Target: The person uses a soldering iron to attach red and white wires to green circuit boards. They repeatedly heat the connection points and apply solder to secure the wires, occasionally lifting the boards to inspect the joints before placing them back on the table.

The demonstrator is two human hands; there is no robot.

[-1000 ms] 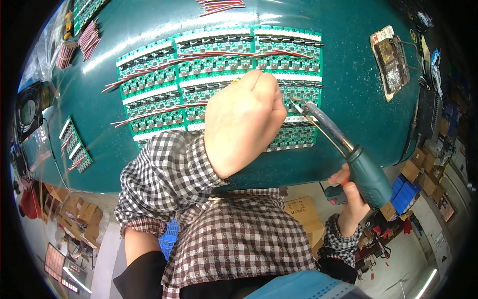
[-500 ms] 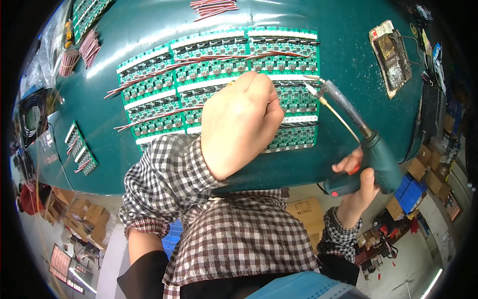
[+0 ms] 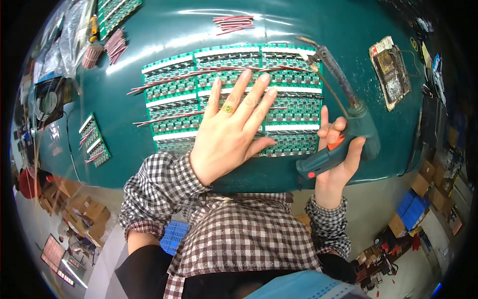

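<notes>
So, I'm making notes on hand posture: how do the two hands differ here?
The left hand is spread, palm down, over the boards; the right hand is curled round the soldering gun. The left hand wears a ring; none shows on the right hand. Both come out of checked sleeves.

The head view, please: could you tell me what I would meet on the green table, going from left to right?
Small circuit board → left hand → soldering gun → crusted block.
</notes>
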